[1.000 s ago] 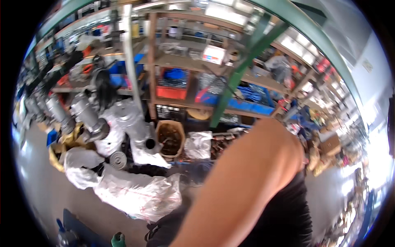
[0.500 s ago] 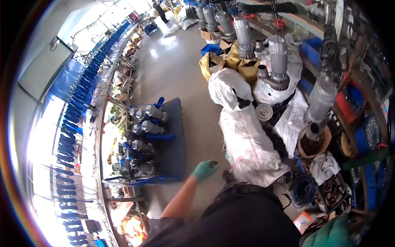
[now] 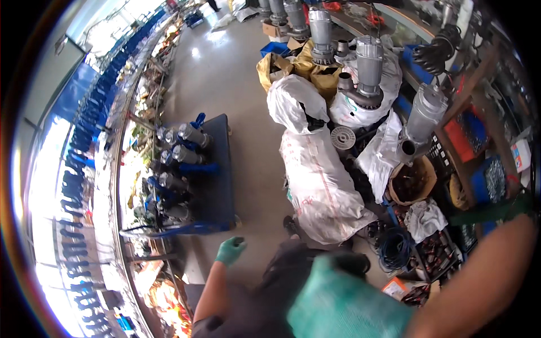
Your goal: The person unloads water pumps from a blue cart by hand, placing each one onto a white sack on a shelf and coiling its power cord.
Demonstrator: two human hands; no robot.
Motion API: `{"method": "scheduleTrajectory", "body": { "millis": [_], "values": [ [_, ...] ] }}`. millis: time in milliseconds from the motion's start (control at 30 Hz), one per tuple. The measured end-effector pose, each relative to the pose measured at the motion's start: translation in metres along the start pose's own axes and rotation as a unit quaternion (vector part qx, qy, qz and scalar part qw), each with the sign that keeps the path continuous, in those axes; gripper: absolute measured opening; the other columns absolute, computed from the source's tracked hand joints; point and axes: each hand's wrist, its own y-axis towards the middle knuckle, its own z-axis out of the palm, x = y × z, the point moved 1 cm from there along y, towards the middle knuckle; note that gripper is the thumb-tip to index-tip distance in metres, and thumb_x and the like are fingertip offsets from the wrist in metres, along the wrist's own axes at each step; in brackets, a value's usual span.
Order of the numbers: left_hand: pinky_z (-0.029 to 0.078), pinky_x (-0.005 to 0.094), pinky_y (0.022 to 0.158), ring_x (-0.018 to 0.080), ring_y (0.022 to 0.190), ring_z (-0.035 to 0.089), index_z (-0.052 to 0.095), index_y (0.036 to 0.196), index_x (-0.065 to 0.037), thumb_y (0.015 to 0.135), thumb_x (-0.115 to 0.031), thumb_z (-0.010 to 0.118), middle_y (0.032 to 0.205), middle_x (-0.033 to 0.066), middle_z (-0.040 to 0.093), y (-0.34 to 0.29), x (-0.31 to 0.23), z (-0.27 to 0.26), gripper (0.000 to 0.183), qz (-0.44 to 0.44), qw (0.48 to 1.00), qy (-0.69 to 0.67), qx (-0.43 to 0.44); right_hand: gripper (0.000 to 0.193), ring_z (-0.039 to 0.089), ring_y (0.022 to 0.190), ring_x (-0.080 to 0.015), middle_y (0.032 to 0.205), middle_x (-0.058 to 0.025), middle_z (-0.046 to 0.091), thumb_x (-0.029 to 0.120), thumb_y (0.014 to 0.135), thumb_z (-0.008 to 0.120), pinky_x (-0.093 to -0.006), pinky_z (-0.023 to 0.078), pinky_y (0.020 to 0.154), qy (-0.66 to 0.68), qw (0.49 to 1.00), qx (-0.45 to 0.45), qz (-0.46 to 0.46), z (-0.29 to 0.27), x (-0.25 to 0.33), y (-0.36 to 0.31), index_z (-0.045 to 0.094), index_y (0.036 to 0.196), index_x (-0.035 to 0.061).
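Observation:
My left hand [image 3: 228,252], in a green glove with dark fingertips, hangs by my left side near the corner of a blue flat trolley [image 3: 220,169]. Its fingers are loosely bent, and I see nothing in them. Across the lower middle comes my right hand [image 3: 349,296], large and smeared by motion in a matching green glove. Its fingers are hidden, so its hold cannot be made out. Several grey motor pumps [image 3: 189,155] with blue parts lie on the trolley. Ahead of my legs a long white woven sack [image 3: 321,186] rests on the floor.
Upright grey pumps [image 3: 369,67] stand among sacks on the right. An open sack [image 3: 414,180] and a coil of dark cable [image 3: 394,248] are nearer. Blue and red parts bins [image 3: 465,135] line the right side. A long cluttered bench [image 3: 121,169] runs along the left; grey floor [image 3: 256,146] lies between.
My right hand has swung from the lower right corner to the lower middle. My left hand has shifted left and down in view. The surroundings have slid left and slightly up.

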Motion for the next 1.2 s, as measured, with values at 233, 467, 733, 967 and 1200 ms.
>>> {"method": "scheduleTrajectory", "body": {
  "millis": [233,467,733,967,1200],
  "values": [
    [0.056,0.0319,0.090,0.0179,0.100,0.072,0.073,0.118,0.001,0.091,-0.018,0.078,0.111,0.0124,0.077,-0.095,0.089,-0.035,0.034,-0.065,0.979,-0.162,-0.105,0.030,0.068,0.070,-0.0241,0.070,-0.0047,0.065,0.031,0.092,0.062,-0.0452,0.053,0.068,-0.009,1.000,0.028,0.007,0.037,-0.014,0.035,0.064,0.068,0.0141],
    [0.052,0.0419,0.096,0.0360,0.109,0.066,0.070,0.117,-0.002,0.086,-0.012,0.073,0.117,0.0188,0.070,-0.062,0.188,-0.169,0.033,0.012,0.895,0.022,-0.446,0.042,0.070,0.077,-0.0330,0.076,-0.0133,0.068,0.046,0.093,0.065,-0.0464,0.054,0.071,0.056,0.940,0.178,0.287,0.174,-0.060,0.084,0.070,0.077,0.0084],
    [0.037,0.0512,0.110,0.0287,0.107,0.068,0.081,0.099,-0.015,0.096,-0.053,0.057,0.100,0.0085,0.077,0.058,0.255,-0.314,0.045,-0.138,0.891,0.409,-0.140,0.032,0.067,0.074,-0.0245,0.081,-0.0159,0.071,0.029,0.094,0.069,-0.0407,0.052,0.073,0.310,0.710,0.058,0.630,0.420,0.001,0.005,0.071,0.096,-0.0027],
    [0.049,0.0429,0.088,0.0271,0.102,0.074,0.082,0.102,-0.017,0.099,-0.054,0.050,0.106,0.0086,0.078,0.067,0.267,-0.321,0.049,-0.166,0.913,0.365,-0.074,0.039,0.064,0.078,-0.0174,0.093,-0.0088,0.074,0.031,0.094,0.071,-0.0356,0.051,0.073,0.429,0.484,0.126,0.752,0.436,0.113,0.026,0.073,0.111,-0.0038],
    [0.042,0.0437,0.092,0.0222,0.100,0.073,0.081,0.102,-0.019,0.101,-0.045,0.048,0.104,0.0041,0.079,0.059,0.257,-0.310,0.042,-0.123,0.925,0.347,-0.088,0.039,0.065,0.082,-0.0210,0.095,-0.0105,0.074,0.028,0.095,0.070,-0.0367,0.052,0.076,0.424,0.506,0.128,0.740,0.513,0.111,-0.049,0.071,0.114,-0.0065]
  ]
}}
